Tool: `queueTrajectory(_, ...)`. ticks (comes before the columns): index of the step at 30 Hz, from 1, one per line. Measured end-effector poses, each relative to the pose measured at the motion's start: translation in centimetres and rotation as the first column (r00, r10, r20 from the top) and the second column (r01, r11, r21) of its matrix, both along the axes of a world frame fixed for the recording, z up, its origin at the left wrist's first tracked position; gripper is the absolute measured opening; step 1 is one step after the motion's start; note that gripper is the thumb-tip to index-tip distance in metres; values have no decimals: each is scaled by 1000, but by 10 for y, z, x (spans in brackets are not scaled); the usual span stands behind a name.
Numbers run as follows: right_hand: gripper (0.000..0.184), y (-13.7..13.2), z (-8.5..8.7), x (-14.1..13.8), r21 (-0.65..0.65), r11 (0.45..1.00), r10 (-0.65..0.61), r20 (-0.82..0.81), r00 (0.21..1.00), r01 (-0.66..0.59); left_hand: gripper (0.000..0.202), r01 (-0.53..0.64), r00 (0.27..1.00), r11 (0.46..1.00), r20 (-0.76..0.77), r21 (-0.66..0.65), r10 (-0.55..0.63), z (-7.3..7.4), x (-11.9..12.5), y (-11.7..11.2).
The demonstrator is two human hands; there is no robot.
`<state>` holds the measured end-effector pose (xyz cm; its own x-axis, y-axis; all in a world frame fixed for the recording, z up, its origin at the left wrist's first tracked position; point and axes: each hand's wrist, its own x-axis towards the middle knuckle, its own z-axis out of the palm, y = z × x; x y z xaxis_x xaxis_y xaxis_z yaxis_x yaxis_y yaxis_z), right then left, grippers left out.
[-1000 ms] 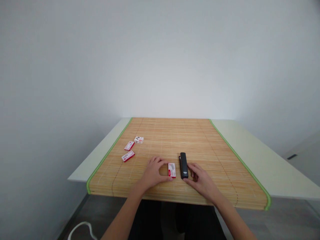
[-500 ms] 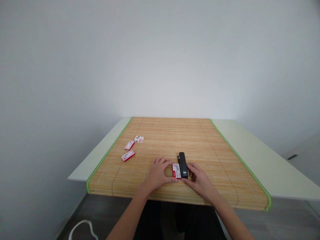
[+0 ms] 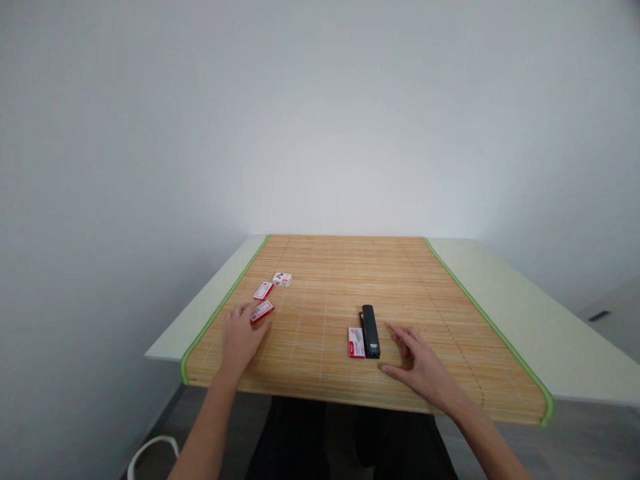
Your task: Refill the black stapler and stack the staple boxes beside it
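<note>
A black stapler (image 3: 369,331) lies on the bamboo mat (image 3: 340,280), with a red and white staple box (image 3: 356,342) tight against its left side. My right hand (image 3: 419,363) rests flat on the mat just right of the stapler, fingers spread, holding nothing. My left hand (image 3: 241,335) is far to the left, fingers out, its tips touching another red staple box (image 3: 263,311). A second red box (image 3: 263,291) and a small white box (image 3: 283,279) lie a little farther back.
The mat has green edges and covers most of a pale table (image 3: 525,307) set against a white wall. A white cable loop (image 3: 150,453) lies on the floor at the lower left.
My left hand has let go of the box by the stapler and swung left to the nearest red box. My right hand has drawn back slightly from the stapler.
</note>
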<state>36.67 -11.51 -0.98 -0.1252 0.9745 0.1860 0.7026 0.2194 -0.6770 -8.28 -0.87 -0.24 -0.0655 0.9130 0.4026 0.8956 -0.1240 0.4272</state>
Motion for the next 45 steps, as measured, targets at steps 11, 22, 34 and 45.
queueTrajectory(11, 78, 0, 1, -2, -55, 998, 10, -37, 999, -12, 53, 249, 965, 964, 113, -90, -238, -7, -1, 14)
queueTrajectory(22, 73, -1, 7, -7, -19, 1000, 22, -1, 1000, -22, 62, 349, 919, 919, 259, -185, -297, 13, 27, -10)
queueTrajectory(34, 64, -1, 9, -20, 24, 997, 74, 9, 997, -75, 56, 752, 630, 650, 412, -113, -658, 34, 164, -42)
queueTrajectory(45, 39, -2, 9, -28, 36, 997, 63, -6, 998, -63, 60, 761, 618, 638, 436, -119, -655, 26, 161, -40)
